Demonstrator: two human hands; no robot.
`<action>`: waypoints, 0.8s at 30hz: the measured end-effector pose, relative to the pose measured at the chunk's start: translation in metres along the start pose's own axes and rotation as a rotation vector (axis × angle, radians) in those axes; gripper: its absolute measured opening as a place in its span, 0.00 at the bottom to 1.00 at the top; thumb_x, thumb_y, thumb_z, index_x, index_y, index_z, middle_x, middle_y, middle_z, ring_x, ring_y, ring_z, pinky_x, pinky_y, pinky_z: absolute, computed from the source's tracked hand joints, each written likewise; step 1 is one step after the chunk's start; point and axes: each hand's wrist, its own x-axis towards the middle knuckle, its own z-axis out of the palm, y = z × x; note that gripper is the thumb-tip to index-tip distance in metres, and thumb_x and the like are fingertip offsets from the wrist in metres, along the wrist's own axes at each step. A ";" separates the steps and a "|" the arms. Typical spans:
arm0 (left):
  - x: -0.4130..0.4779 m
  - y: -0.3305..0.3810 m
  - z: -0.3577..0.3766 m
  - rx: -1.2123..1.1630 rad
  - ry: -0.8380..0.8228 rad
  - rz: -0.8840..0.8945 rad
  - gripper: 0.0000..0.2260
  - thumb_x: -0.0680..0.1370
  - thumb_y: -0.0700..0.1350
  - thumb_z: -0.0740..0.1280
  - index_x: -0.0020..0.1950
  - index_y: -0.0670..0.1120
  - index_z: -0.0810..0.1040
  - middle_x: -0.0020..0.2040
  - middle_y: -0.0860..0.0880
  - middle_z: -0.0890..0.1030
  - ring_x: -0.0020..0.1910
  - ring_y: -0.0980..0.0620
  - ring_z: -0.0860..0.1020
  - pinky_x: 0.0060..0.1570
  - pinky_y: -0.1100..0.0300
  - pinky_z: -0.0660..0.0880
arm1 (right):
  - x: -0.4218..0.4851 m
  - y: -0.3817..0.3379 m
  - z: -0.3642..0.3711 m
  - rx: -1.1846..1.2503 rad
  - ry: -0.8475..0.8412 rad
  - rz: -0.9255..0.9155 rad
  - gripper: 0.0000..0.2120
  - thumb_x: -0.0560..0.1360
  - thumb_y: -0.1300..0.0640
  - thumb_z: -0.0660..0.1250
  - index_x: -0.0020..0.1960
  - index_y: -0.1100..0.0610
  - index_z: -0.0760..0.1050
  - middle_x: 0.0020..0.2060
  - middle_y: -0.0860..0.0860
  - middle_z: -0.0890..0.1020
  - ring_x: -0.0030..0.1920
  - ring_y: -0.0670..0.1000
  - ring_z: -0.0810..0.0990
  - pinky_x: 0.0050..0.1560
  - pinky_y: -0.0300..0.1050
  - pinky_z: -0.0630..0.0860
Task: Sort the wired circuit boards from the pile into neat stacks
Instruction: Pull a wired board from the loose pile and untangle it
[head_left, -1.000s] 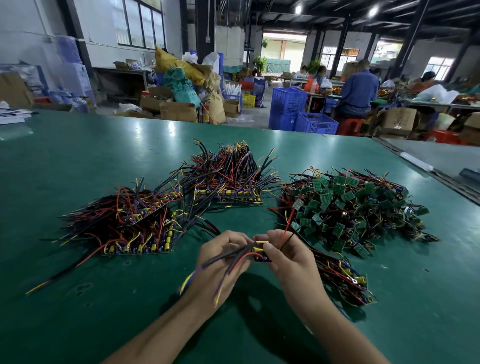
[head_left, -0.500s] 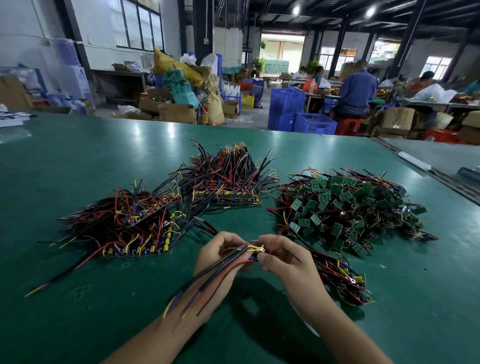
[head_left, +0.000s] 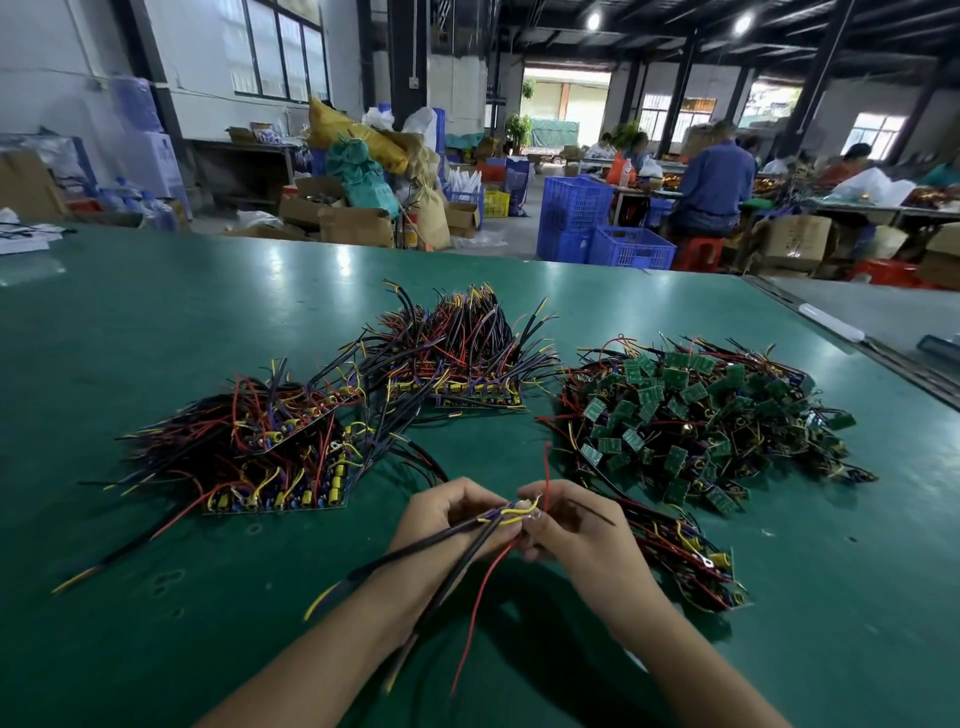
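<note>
Green counter (head_left: 156, 322) in a workshop; blue crates (head_left: 597, 223) at 12 o'clock. Pile (head_left: 701, 415) at 2 o'clock, stacks (head_left: 260, 447) at 10. Left grip (head_left: 441, 519) and right grip (head_left: 571, 530) both pinch one wired board (head_left: 511, 512) at 6 o'clock.

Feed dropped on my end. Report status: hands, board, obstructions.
Left hand and right hand both pinch one wired board above the table. Loose pile right; near stack left, far stack ahead. Nothing seen blocking the path.

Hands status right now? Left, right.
Left hand: closed, gripping a bundle of black, red and yellow wires.
Right hand: closed, pinching that same bundle's upper end.
</note>
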 end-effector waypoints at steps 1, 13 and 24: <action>0.001 0.000 -0.001 0.003 0.004 -0.008 0.07 0.67 0.34 0.76 0.42 0.40 0.82 0.37 0.46 0.85 0.37 0.56 0.82 0.36 0.65 0.77 | 0.000 0.000 0.000 0.012 0.004 0.016 0.06 0.76 0.64 0.69 0.52 0.58 0.79 0.34 0.52 0.83 0.35 0.51 0.81 0.38 0.40 0.78; -0.002 0.016 -0.005 -0.163 -0.029 -0.225 0.14 0.54 0.43 0.79 0.37 0.43 0.86 0.39 0.43 0.85 0.37 0.51 0.83 0.40 0.61 0.81 | -0.008 -0.011 0.002 0.333 -0.121 0.085 0.09 0.71 0.58 0.72 0.46 0.64 0.79 0.37 0.64 0.81 0.34 0.52 0.80 0.36 0.42 0.79; -0.009 0.019 -0.005 -0.236 -0.056 -0.189 0.17 0.53 0.45 0.80 0.38 0.40 0.86 0.38 0.41 0.84 0.36 0.51 0.82 0.40 0.63 0.80 | -0.010 -0.020 -0.003 0.511 -0.227 0.165 0.03 0.68 0.63 0.70 0.40 0.61 0.83 0.34 0.60 0.81 0.29 0.51 0.79 0.32 0.41 0.79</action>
